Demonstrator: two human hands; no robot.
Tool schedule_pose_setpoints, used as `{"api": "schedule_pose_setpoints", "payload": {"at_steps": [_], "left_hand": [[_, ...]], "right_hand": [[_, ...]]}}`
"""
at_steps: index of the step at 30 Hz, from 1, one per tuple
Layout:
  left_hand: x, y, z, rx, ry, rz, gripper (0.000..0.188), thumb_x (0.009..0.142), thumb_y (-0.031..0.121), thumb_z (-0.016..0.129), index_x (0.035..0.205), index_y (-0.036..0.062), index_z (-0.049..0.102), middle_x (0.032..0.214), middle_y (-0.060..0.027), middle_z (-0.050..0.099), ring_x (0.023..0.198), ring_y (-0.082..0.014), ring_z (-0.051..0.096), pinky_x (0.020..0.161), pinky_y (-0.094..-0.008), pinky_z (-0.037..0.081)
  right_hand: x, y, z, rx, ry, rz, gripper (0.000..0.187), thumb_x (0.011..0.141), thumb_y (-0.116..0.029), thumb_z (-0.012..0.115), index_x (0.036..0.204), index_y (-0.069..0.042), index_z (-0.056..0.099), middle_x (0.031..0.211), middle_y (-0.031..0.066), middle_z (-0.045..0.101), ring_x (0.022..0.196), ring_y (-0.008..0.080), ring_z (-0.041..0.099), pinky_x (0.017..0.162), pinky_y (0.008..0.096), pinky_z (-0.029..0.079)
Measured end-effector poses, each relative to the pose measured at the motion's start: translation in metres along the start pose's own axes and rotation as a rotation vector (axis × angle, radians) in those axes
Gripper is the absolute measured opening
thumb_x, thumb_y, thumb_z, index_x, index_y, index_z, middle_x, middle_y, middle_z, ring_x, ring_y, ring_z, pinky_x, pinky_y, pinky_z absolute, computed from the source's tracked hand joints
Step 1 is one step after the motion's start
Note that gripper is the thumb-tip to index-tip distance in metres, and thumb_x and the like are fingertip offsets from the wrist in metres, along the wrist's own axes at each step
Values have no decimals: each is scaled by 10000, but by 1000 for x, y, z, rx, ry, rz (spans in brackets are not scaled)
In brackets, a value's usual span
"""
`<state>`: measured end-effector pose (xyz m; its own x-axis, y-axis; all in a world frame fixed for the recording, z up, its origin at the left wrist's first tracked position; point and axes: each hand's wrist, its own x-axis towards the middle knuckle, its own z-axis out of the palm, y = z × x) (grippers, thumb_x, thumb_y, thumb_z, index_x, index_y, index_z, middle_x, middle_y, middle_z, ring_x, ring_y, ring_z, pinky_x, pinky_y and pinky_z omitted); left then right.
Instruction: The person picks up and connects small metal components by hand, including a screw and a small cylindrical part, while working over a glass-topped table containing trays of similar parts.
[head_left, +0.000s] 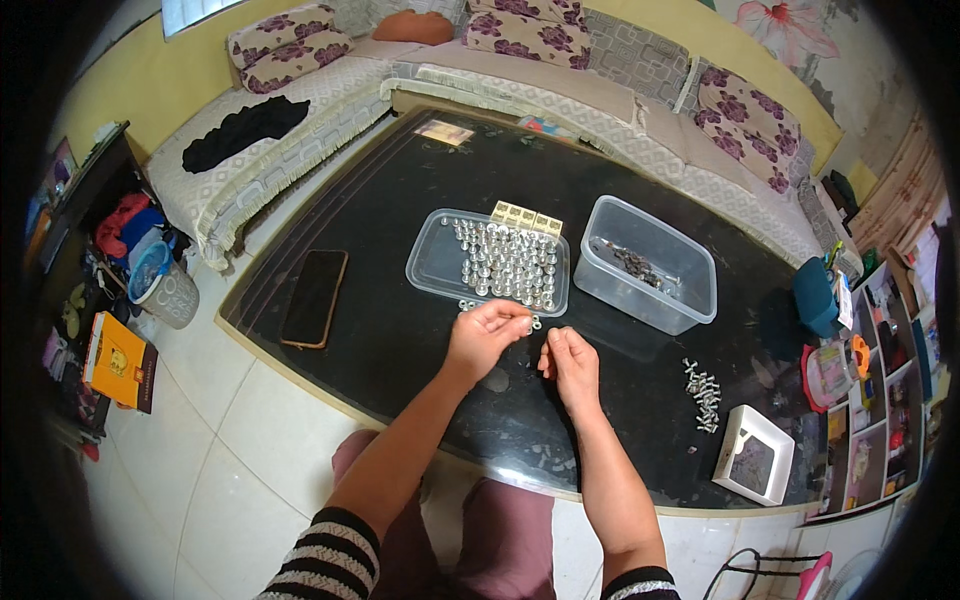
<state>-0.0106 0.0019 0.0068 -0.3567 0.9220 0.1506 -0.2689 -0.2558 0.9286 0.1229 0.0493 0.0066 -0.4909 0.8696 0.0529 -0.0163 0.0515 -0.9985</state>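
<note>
My sleeves [325, 560] are banded in black and pale grey; my trousers [510, 530] are dusty mauve. I see silver on the small metal pieces [505, 262] and the bolts [704, 398], dark brown-grey on the bits [640, 268] in the colourless clear box [640, 308]. My tabletop [400, 370] is black, edged in tan, the phone [315, 298] black with brown rim, the tray [736, 428] white, the cushions [745, 122] cream with purple flowers.

Left hand [488, 336] and right hand [573, 366] are by the near edge of a tray [430, 268] holding metal parts [508, 264].
</note>
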Motion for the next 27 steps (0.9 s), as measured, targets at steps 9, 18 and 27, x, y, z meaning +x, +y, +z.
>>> {"api": "schedule_pose_setpoints", "payload": {"at_steps": [9, 18, 27], "left_hand": [[56, 10, -74, 565, 293, 178, 156, 694, 60, 609, 846, 30, 621, 765, -32, 601, 642, -60, 522, 606, -192, 424], [97, 7, -93, 848, 209, 104, 153, 671, 65, 613, 821, 34, 621, 750, -81, 620, 671, -117, 587, 635, -220, 453], [97, 7, -92, 992, 186, 107, 166, 668, 51, 613, 832, 23, 616, 737, -71, 619, 661, -97, 577, 614, -218, 446]], "right_hand": [[-2, 7, 7, -311, 8, -191, 249, 816, -213, 499, 656, -22, 509, 518, 7, 496, 471, 50, 454, 439, 194, 358], [2, 11, 7, -335, -37, -145, 238, 808, -204, 509, 654, -23, 506, 521, 3, 498, 474, 49, 455, 444, 200, 364], [-1, 10, 8, -365, -44, -145, 224, 802, -187, 511, 655, -18, 503, 524, 10, 502, 477, 48, 456, 455, 211, 371]]}}
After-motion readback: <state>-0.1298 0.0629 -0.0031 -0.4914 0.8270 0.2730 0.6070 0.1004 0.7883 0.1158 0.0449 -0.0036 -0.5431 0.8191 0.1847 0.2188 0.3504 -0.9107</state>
